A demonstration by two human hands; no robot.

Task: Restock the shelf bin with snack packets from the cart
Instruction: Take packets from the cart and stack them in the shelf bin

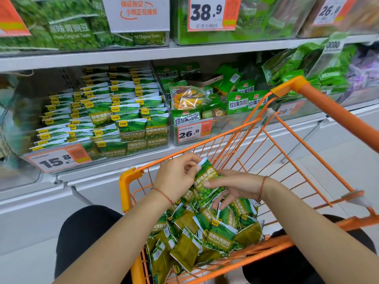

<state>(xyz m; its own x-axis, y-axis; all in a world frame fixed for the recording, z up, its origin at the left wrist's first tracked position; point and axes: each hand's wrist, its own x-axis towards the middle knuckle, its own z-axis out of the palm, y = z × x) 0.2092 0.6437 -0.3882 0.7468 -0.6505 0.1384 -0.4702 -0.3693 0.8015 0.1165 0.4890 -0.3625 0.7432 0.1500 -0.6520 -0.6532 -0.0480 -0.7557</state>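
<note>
1. Fingers: L hand (176, 175) pinches top corner of a green pea packet (207, 181) w/ thumb + forefinger; R hand (231, 187) fingers spread, loosely curled round packet's lower edge.
2. Packet held tilted, above loose pile of packets (205, 228) in orange cart (320, 103).
3. Shelf bin (106, 119) w/ stacked matching packets sits upper left of cart, apart from hands; 15.8 price tag (57, 158) on its front.

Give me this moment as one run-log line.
stage: picking from cart | left hand: pinches packet top | right hand: fingers on same packet | shelf bin: partly stocked | loose packets: many left
</note>
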